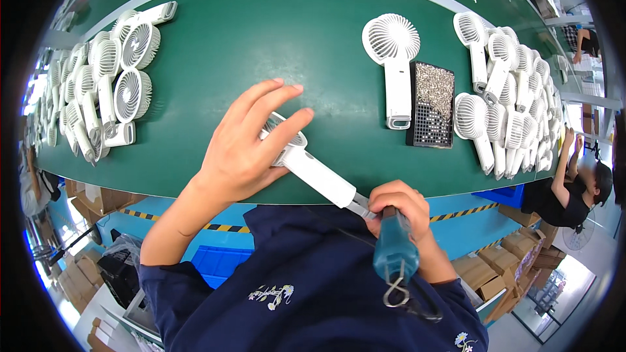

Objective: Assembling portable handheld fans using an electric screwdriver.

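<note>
A white handheld fan (pixel 321 177) lies slantwise in front of me at the table's near edge, its grey handle end pointing toward my right hand. My left hand (pixel 240 140) is curved around the fan's round head with the fingers spread, hiding much of the grille. In my right hand (pixel 405 203) is a teal electric screwdriver (pixel 395 246), with a metal hanging loop at its rear. The right fingers are closed right at the fan's handle end; the screwdriver's tip is hidden behind them.
On the green table (pixel 300 45), a single white fan (pixel 396 78) lies beside a black tray of small screws (pixel 432 101). Piles of white fans stand at the left (pixel 98 78) and right (pixel 512 101). A co-worker (pixel 567 189) is at the far right. Cardboard boxes (pixel 499 261) sit below the table.
</note>
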{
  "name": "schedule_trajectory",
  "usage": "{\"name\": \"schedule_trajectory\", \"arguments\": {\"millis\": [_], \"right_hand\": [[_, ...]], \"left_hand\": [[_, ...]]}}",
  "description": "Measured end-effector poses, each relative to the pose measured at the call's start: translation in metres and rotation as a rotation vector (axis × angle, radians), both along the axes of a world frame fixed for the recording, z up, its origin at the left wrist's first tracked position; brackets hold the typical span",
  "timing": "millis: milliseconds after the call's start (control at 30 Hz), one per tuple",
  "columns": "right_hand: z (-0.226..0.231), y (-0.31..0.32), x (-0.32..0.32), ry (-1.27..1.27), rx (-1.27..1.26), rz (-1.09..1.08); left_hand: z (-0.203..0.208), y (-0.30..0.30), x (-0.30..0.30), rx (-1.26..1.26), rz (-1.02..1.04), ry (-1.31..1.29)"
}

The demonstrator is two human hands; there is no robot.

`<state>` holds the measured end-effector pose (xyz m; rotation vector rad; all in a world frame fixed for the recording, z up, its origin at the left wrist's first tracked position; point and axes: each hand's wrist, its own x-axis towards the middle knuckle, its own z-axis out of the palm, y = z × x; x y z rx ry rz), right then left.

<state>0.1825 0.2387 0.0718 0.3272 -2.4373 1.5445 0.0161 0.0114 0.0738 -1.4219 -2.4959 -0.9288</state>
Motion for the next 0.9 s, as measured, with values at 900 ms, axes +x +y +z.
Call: {"name": "schedule_trajectory", "arguments": {"millis": [900], "right_hand": [[-0.004,-0.027,0.002,-0.508,-0.588,-0.229]], "left_hand": [[0.045,0.007,-0.027,-0.278,-0.083,-0.126]]}}
